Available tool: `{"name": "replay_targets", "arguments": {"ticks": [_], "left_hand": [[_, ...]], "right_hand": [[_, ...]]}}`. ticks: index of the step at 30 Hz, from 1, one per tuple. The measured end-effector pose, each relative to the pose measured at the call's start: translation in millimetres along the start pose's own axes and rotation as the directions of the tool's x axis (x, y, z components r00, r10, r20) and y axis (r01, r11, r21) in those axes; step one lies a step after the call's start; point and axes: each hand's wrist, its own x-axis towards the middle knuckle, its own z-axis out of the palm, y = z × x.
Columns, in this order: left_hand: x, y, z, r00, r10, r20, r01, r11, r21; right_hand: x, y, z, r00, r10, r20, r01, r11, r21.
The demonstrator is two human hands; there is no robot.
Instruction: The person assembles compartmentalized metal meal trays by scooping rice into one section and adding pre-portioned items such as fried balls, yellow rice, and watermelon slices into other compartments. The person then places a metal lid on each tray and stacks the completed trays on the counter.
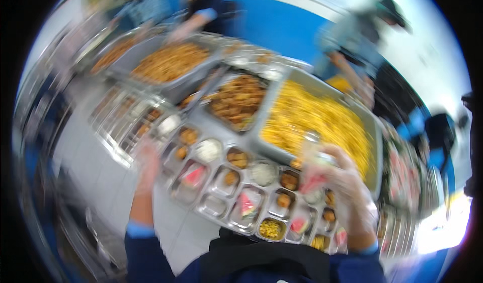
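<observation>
My right hand (347, 182), in a clear plastic glove, is closed on a blurred watermelon slice (314, 178) with pink flesh and a pale green edge. It is above the right-hand food trays, by the near side of the big grey tub of yellow shredded food (317, 122). My left hand (147, 157), also gloved, is at the left end of the near tray row, beside a metal compartment tray (173, 195) with rice and watermelon. Motion smears its fingers, so its grip cannot be made out. Another watermelon slice (246, 205) lies in a middle tray.
Behind the trays stand a pan of brown chunks (239, 102) and a grey tub of orange-brown food (171, 61). More trays (126, 119) lie at left. Watermelon slices (402, 177) are heaped at right. A person (357, 41) works across the table; others are at far left.
</observation>
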Motion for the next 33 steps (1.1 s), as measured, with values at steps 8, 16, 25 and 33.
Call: {"name": "replay_targets", "arguments": {"ticks": [8, 16, 25, 33], "left_hand": [[-176, 332, -144, 0.775, 0.433, 0.461, 0.494, 0.042, -0.868], [-280, 443, -88, 0.213, 0.718, 0.663, 0.931, 0.056, -0.361], [-378, 456, -39, 0.087, 0.796, 0.6, 0.577, 0.451, -0.681], [-400, 477, -51, 0.171, 0.673, 0.719, 0.761, 0.374, -0.53]], "right_hand": [[-6, -10, -25, 0.878, -0.302, 0.372, 0.469, 0.705, -0.533], [-28, 31, -255, 0.927, -0.122, 0.354, 0.329, 0.717, -0.615], [43, 82, -652, 0.9, -0.283, -0.331, -0.213, 0.376, -0.902], [112, 97, -713, 0.971, 0.029, -0.236, -0.238, 0.166, -0.957]]}}
